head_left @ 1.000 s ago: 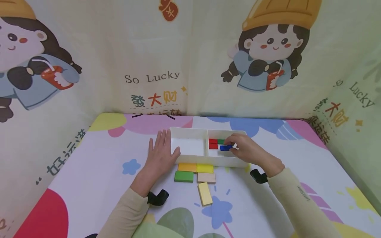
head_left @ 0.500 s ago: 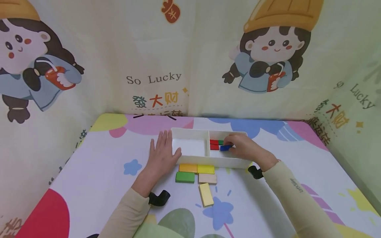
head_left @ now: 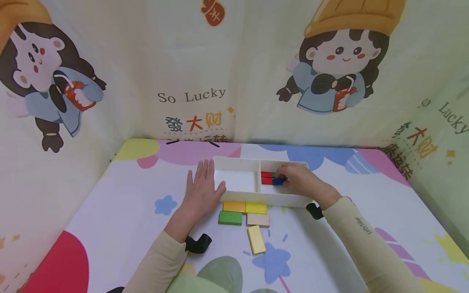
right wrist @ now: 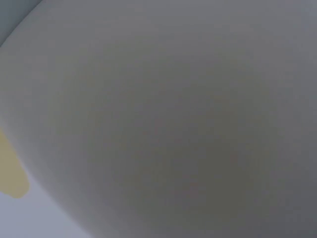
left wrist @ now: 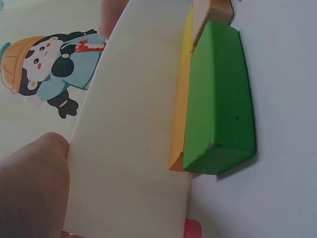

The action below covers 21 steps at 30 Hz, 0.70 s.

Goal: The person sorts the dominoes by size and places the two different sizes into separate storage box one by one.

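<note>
A white two-compartment box [head_left: 271,199] stands on the table. My left hand [head_left: 200,188] rests at its left end with straight fingers; in the left wrist view the thumb [left wrist: 37,183] touches the box wall. My right hand [head_left: 302,179] reaches into the right compartment and pinches a blue block [head_left: 278,181]. That block lies end to end with the nearer of two red blocks [head_left: 266,181]. Behind it a green block [head_left: 273,174] is mostly hidden by the fingers. The right wrist view is filled by a blurred pale surface.
In front of the box lie an orange block [head_left: 233,206], a yellow block [head_left: 256,208], a larger green block [head_left: 230,218], a plain wooden block [head_left: 258,220] and a pale yellow block [head_left: 256,240]. A printed curtain [head_left: 256,73] hangs behind the table.
My right hand has slid the blue block left, closing the gap to the nearer red block. The left hand has stayed at the box's end. The head view has shifted slightly.
</note>
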{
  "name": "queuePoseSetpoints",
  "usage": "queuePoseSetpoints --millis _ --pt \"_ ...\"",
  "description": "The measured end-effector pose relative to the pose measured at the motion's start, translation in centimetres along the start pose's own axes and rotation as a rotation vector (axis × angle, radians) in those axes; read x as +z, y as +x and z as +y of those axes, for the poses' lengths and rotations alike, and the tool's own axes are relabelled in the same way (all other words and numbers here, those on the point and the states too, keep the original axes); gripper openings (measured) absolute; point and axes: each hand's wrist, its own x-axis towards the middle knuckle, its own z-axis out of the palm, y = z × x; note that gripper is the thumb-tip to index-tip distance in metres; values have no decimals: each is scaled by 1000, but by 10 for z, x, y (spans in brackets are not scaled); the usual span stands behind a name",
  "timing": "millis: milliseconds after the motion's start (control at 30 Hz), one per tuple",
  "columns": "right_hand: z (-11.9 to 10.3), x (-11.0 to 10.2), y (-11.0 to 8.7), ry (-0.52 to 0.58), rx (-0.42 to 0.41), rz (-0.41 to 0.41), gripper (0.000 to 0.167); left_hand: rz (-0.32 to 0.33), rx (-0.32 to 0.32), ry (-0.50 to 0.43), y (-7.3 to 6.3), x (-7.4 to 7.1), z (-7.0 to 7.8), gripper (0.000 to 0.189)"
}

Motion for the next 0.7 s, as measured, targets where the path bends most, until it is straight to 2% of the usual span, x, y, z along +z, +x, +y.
queuePoseSetpoints --millis 233,467,700 --pt "1 -1 -4 38 12 -4 25 -6 0 -16 -3 0 0 79" --pt "1 -8 -18 101 -97 143 22 18 4 -11 -1 0 -1 79" --pt "-14 -14 -44 167 -42 235 25 2 2 -5 -1 -2 -2 79"
